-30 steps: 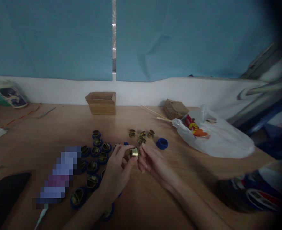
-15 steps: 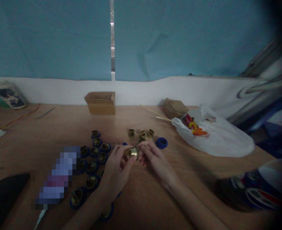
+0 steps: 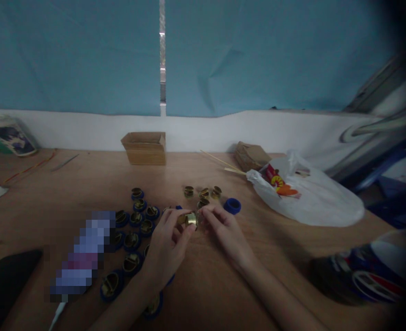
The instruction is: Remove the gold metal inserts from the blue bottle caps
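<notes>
My left hand (image 3: 166, 248) grips a short brass-coloured cylinder (image 3: 191, 219) with a flared rim, thumb and fingers around its side. At the cylinder's right end, my right hand (image 3: 223, 232) has its fingertips pinched together; anything between them is too small to make out. Just beyond the hands stand several loose brass pieces (image 3: 204, 193) with slotted tops. A blue ring-shaped cap (image 3: 232, 206) lies right of them. On the left, several blue caps with brass pieces inside (image 3: 132, 240) are spread over the table, some partly hidden by my left arm.
An open cardboard box (image 3: 146, 149) stands at the back, with another brown box (image 3: 251, 156) to its right. A white plastic bag (image 3: 313, 197) and a dark bottle (image 3: 358, 276) occupy the right side. A blurred-out object (image 3: 82, 253) with a white cable lies left.
My right fingertips have curled in more at the cylinder's rim. The cylinder has turned or shifted very slightly; my left hand keeps its hold.
</notes>
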Available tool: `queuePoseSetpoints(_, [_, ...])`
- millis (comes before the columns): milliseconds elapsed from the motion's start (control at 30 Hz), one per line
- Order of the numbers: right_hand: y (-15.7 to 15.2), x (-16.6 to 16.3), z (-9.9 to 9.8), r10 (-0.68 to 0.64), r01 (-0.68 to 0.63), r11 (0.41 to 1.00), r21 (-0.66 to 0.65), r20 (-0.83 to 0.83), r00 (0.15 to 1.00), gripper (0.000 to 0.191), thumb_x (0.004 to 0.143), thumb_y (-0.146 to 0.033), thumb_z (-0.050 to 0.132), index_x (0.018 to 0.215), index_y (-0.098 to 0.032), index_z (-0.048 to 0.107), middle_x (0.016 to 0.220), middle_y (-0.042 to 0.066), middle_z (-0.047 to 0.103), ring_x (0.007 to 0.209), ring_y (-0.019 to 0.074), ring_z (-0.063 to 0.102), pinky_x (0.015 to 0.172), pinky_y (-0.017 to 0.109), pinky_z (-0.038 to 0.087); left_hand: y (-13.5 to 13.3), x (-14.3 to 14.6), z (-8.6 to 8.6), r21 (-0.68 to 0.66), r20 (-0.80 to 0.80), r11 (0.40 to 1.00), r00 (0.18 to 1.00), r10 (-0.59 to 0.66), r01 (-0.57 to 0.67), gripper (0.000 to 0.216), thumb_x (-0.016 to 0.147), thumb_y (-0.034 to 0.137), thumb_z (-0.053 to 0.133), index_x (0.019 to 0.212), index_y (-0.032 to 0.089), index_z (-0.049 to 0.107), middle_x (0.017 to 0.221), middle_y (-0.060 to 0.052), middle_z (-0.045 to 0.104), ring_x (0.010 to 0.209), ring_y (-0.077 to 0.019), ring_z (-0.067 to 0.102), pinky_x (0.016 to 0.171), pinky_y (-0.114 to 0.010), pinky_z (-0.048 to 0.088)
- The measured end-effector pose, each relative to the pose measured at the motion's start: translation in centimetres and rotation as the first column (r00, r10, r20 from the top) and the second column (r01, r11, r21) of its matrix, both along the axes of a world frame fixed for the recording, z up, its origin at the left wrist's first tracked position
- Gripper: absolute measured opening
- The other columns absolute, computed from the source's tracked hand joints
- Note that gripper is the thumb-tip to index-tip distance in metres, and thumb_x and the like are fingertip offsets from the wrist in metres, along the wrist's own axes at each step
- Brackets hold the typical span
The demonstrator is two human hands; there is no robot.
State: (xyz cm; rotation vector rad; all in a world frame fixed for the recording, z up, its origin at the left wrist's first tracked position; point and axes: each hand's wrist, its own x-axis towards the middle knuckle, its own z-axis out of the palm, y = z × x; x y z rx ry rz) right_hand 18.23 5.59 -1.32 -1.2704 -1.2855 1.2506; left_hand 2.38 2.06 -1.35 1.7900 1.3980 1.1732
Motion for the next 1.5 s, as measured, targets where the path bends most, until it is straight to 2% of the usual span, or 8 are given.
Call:
queuePoseSetpoints(267, [0.3, 0.3, -0.4, -0.025, 0.024, 0.999, 0.036, 0.025, 0.999, 0.02, 0.077, -0.039, 0.067, 0.073, -0.019, 0.07, 0.078, 0.003, 0.068, 0.075, 0.0187, 0.059, 0.07, 0.031, 0.043, -0.1, 0.0, -0.1, 0.027, -0.006, 1.0, 1.0, 0.015, -0.015, 0.021, 0.089, 0.02, 0.053, 0.109, 0.023, 0.058, 0.098, -0.004, 0.056, 0.077, -0.0149, 0.058, 0.063, -0.026, 0.051])
queuePoseSetpoints(400, [0.2, 0.3, -0.3, -0.072, 0.072, 0.997, 0.033, 0.025, 0.997, 0.02, 0.075, -0.039, 0.068, 0.074, -0.019, 0.071, 0.075, 0.003, 0.067, 0.07, 0.0174, 0.057, 0.065, 0.03, 0.042, 0.0, 0.0, -0.1, 0.019, -0.009, 1.0, 1.0, 0.02, -0.02, 0.021, 0.089, 0.021, 0.053, 0.109, 0.023, 0.058, 0.1, -0.004, 0.056, 0.079, -0.0153, 0.059, 0.062, -0.026, 0.05])
queuePoseSetpoints(700, [0.2, 0.3, -0.3, -0.021, 0.02, 1.0, 0.021, 0.044, 0.999, 0.024, 0.082, -0.041, 0.063, 0.072, -0.019, 0.067, 0.064, -0.001, 0.057, 0.057, 0.0123, 0.047, 0.053, 0.025, 0.036, -0.1, 0.1, -0.1, -0.003, 0.014, 1.0, 1.0, 0.009, -0.009, 0.02, 0.09, 0.022, 0.052, 0.109, 0.022, 0.058, 0.099, -0.004, 0.054, 0.078, -0.0147, 0.059, 0.06, -0.024, 0.049])
queuePoseSetpoints(800, [0.2, 0.2, -0.4, -0.007, 0.007, 1.0, 0.009, 0.005, 1.0, 0.027, 0.082, -0.044, 0.062, 0.073, -0.018, 0.065, 0.062, -0.001, 0.055, 0.053, 0.0115, 0.048, 0.05, 0.025, 0.037, -0.1, 0.0, -0.1, 0.009, 0.005, 1.0, 1.0, 0.014, -0.014, 0.02, 0.09, 0.022, 0.051, 0.109, 0.023, 0.057, 0.099, -0.004, 0.054, 0.079, -0.0149, 0.059, 0.06, -0.025, 0.049])
queuePoseSetpoints(967, [0.3, 0.2, -0.4, -0.028, 0.028, 1.0, -0.001, -0.018, 0.999, 0.028, 0.08, -0.045, 0.063, 0.076, -0.017, 0.062, 0.068, 0.001, 0.062, 0.052, 0.0114, 0.055, 0.05, 0.024, 0.042, 0.0, 0.0, 0.1, -0.003, 0.029, 0.999, 0.998, 0.051, -0.051, 0.019, 0.09, 0.023, 0.051, 0.108, 0.023, 0.057, 0.102, -0.004, 0.055, 0.08, -0.0153, 0.059, 0.058, -0.024, 0.048])
queuePoseSetpoints(1100, [0.7, 1.0, 0.1, -0.064, 0.064, 0.998, 0.012, 0.014, 0.998, 0.028, 0.079, -0.045, 0.062, 0.077, -0.017, 0.059, 0.066, 0.001, 0.063, 0.052, 0.0118, 0.057, 0.051, 0.024, 0.044, 0.0, 0.0, 0.2, -0.016, 0.025, 0.994, 0.994, 0.11, -0.109, 0.017, 0.09, 0.025, 0.053, 0.106, 0.023, 0.059, 0.1, -0.004, 0.056, 0.08, -0.0153, 0.058, 0.06, -0.024, 0.048])
queuePoseSetpoints(1300, [1.2, 2.0, 1.2, -0.058, 0.049, 0.997, 0.062, 0.151, 0.987, 0.031, 0.08, -0.044, 0.059, 0.063, -0.019, 0.054, 0.054, -0.003, 0.055, 0.044, 0.0092, 0.05, 0.045, 0.021, 0.041, 0.3, -0.2, -0.1, 0.006, 0.076, 0.987, 0.984, 0.162, -0.163, 0.016, 0.09, 0.027, 0.053, 0.104, 0.022, 0.059, 0.097, -0.004, 0.057, 0.079, -0.0153, 0.057, 0.06, -0.024, 0.049])
queuePoseSetpoints(1500, [1.2, 1.2, -0.4, 0.029, -0.031, 1.0, 0.001, 0.265, 0.964, 0.024, 0.082, -0.03, 0.054, 0.062, -0.017, 0.057, 0.054, -0.002, 0.058, 0.039, 0.0081, 0.047, 0.038, 0.019, 0.038, 0.5, -0.3, -0.4, 0.002, 0.12, 0.987, 0.98, 0.157, -0.158, 0.017, 0.09, 0.028, 0.054, 0.105, 0.021, 0.059, 0.099, -0.005, 0.058, 0.083, -0.017, 0.06, 0.063, -0.026, 0.051])
